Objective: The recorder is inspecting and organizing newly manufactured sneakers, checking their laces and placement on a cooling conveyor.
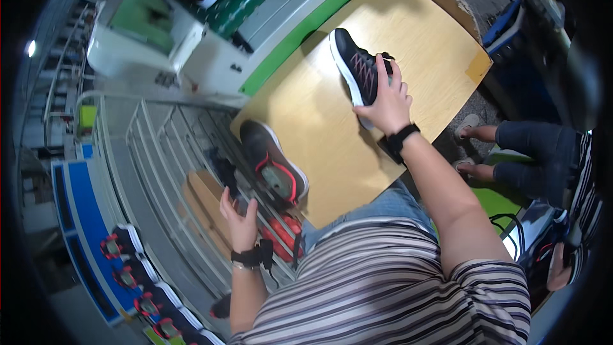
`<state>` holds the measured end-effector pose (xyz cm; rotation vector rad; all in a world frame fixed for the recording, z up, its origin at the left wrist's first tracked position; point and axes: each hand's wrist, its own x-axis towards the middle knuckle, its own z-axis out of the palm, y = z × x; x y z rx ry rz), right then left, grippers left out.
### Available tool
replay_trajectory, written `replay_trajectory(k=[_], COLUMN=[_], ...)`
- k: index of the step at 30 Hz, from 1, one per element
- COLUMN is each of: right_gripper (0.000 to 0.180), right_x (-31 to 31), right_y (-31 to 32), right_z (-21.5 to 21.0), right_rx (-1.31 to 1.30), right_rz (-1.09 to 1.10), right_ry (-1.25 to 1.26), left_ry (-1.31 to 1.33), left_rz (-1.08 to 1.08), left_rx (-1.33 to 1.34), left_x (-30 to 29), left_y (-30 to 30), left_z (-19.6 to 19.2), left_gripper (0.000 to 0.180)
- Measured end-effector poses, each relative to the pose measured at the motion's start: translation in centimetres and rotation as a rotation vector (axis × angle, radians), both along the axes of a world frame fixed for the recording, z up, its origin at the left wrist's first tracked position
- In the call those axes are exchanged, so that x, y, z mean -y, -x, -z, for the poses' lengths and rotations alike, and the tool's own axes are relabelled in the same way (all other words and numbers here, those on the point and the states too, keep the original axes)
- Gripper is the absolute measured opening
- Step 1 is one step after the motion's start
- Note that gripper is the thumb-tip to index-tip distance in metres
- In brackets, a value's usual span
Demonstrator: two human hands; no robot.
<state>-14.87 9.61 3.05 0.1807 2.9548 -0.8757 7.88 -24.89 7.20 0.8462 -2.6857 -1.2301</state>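
My right hand (387,103) is closed round the heel end of a black sneaker (357,64) with a white sole and pinkish lacing. The toe points away from me, over the pale wooden tabletop (408,32). A second dark shoe (258,144), red round its opening, lies at the tabletop's left edge. My left hand (241,222) is out past that edge, beside the metal rack, with thumb and fingers apart and nothing seen between them. Just beyond its fingertips is a blurred dark item (223,169) whose kind I cannot make out.
A tubular metal rack (143,147) stands on the left, with brown cardboard (204,201) and a red item (284,236) on it. Several red-trimmed shoes (148,303) line the lower left. A green-edged machine (300,29) borders the far side. Another person's legs (530,147) are at right.
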Motion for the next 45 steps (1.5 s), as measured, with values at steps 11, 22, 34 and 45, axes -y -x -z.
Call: replay_trajectory(k=[11,22,34,45], right_gripper=[0.086,0.040,0.020,0.009], right_x=[3.8,3.8,2.4,4.6], right_y=[-8.1,7.7,-3.8,0.3], right_z=[4.2,3.4,-1.6,-1.3], right_rx=[0.080,-0.080,0.549,-0.386], right_rz=[-0.249,-0.966,-0.122,-0.466], right_ry=[0.467,0.508,0.867,0.149], left_ry=[-0.415,-0.465,-0.428,-0.417], left_rz=[0.095,0.101,0.135,0.154], left_rx=[-0.143,-0.078,-0.035,0.011], left_x=[-2.9,-4.2,-3.6,-3.9], left_y=[2.3,2.8,3.0,3.1], left_z=[8.5,8.3,8.8,7.3], left_gripper=[0.091,0.103,0.105,0.101])
